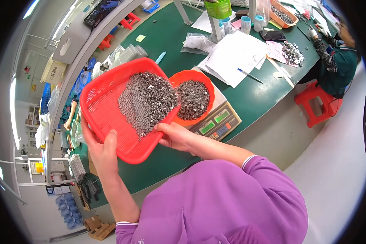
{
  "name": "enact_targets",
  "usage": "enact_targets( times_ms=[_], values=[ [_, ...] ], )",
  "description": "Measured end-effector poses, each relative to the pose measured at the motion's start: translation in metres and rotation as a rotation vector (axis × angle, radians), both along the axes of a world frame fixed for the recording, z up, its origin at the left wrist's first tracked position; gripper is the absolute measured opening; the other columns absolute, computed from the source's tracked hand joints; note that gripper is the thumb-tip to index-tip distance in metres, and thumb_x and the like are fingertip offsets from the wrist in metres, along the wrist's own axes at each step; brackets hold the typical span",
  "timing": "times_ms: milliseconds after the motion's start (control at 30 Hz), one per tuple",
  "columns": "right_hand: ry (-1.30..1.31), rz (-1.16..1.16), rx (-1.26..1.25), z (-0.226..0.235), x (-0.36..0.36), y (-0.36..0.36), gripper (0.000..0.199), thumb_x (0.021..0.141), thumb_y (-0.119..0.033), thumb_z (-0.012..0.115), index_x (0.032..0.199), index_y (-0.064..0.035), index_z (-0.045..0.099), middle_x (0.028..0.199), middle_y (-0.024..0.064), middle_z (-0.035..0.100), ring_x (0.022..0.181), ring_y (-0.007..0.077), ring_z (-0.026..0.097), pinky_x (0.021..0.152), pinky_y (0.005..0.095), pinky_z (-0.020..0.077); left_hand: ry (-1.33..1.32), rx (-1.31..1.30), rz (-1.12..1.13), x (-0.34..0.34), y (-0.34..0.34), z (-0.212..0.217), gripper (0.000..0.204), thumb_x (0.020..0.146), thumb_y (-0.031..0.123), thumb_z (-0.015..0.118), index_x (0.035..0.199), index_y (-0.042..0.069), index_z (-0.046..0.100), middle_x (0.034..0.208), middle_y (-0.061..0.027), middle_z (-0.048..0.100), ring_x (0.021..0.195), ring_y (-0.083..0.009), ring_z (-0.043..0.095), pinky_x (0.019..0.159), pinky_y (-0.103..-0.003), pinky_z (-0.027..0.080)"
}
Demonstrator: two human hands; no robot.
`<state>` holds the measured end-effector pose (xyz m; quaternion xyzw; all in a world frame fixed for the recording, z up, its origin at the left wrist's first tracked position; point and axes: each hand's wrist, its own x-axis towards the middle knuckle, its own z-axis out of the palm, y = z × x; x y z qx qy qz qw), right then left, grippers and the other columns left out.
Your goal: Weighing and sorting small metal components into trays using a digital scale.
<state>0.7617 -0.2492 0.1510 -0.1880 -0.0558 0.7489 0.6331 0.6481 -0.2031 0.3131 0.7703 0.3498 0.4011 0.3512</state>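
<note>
Between both hands I hold a red plastic basket (103, 103) with perforated walls, tilted to the right. Small metal nuts or rings (148, 99) are heaped toward its right side, some at the rim. My left hand (101, 146) grips the basket's left near edge, thumb over the rim. On the near right edge my right hand (173, 136) is closed, thumb on top. Just under the basket's right rim sits an orange-red scalloped bowl (210, 87) with a heap of similar metal parts (194, 97). The bowl rests on a digital scale (227, 120) with lit green displays.
White papers (236, 53) and a pen (250, 75) lie beyond the scale on the green table (171, 40). A phone (273, 35) and a pile of metal parts (292, 53) are farther right. Another person (337, 69) sits at the far right by a red stool (315, 103).
</note>
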Motion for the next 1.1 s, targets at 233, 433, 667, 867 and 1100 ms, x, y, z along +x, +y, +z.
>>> enact_targets(
  times_ms=[233,433,667,867,1100],
  values=[
    [0.006,-0.011,-0.002,0.007,0.001,0.001,0.015,0.083,-0.015,0.050,0.096,-0.0080,0.049,0.081,-0.0013,0.056,0.063,0.0056,0.054,0.049,0.0157,0.0477,0.046,0.053,0.031,0.002,-0.002,0.005,0.068,0.071,0.003,0.052,0.133,0.000,0.024,0.126,-0.0143,0.039,0.114,-0.0224,0.042,0.096,-0.034,0.033],
    [0.014,-0.019,-0.029,0.008,0.000,0.006,0.013,0.084,-0.015,0.051,0.094,-0.0068,0.050,0.078,-0.0010,0.057,0.055,0.0057,0.053,0.044,0.0139,0.0446,0.066,0.055,0.071,0.004,0.000,0.006,0.068,0.071,0.004,0.053,0.133,0.002,0.025,0.126,-0.0143,0.039,0.114,-0.0222,0.042,0.096,-0.034,0.033],
    [0.040,-0.013,-0.007,0.000,-0.002,0.011,0.013,0.083,-0.014,0.051,0.093,-0.0062,0.049,0.079,-0.0001,0.056,0.058,0.0059,0.053,0.047,0.0159,0.0480,0.058,0.061,0.067,0.002,0.006,0.003,0.068,0.071,0.005,0.053,0.133,0.002,0.025,0.128,-0.0137,0.038,0.116,-0.0228,0.041,0.098,-0.034,0.032],
    [0.049,-0.023,0.014,0.000,-0.001,0.013,0.013,0.083,-0.015,0.052,0.093,-0.0062,0.050,0.079,-0.0004,0.056,0.058,0.0058,0.054,0.048,0.0158,0.0489,0.043,0.066,0.043,0.005,0.007,0.005,0.068,0.071,0.006,0.054,0.133,0.001,0.025,0.128,-0.0139,0.037,0.116,-0.0231,0.040,0.098,-0.035,0.032],
    [0.076,-0.026,0.021,-0.001,-0.001,0.015,0.015,0.083,-0.015,0.052,0.095,-0.0063,0.050,0.082,-0.0003,0.058,0.061,0.0059,0.055,0.050,0.0156,0.0492,0.079,0.096,0.029,0.008,0.009,0.007,0.068,0.072,0.005,0.054,0.134,0.002,0.025,0.128,-0.0138,0.037,0.116,-0.0231,0.040,0.097,-0.035,0.032]
  ],
)
